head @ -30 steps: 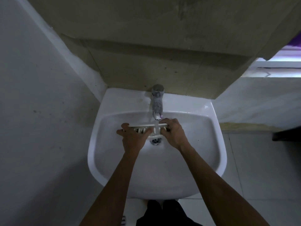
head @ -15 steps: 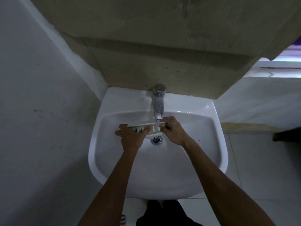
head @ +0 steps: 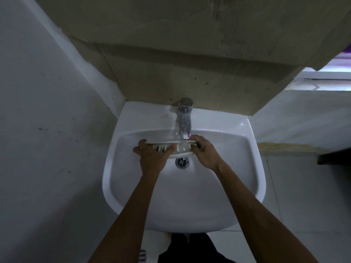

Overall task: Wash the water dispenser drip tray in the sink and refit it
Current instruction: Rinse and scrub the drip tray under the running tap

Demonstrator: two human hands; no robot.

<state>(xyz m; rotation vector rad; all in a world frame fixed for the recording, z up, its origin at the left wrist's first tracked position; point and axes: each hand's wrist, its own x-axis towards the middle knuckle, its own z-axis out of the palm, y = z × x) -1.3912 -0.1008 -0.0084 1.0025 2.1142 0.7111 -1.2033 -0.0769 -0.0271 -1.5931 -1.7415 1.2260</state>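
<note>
While both hands (head: 152,158) grip it, drip tray (head: 178,148) (unlabelled) rinses.

You are facing a stained beige plaster wall (head: 171,54), with a grey painted side wall (head: 47,130) standing to your left. Pale floor tiles (head: 303,196) are lying to your right, and a bright window opening (head: 330,76) is glowing above them.

I see the tap (head: 184,122) overhanging the sink (head: 121,179) at twelve o'clock, its spout just above the drip tray (head: 179,149) and blocking a straight lift. From the drain (head: 182,161) toward six, bare basin gives passage.
</note>
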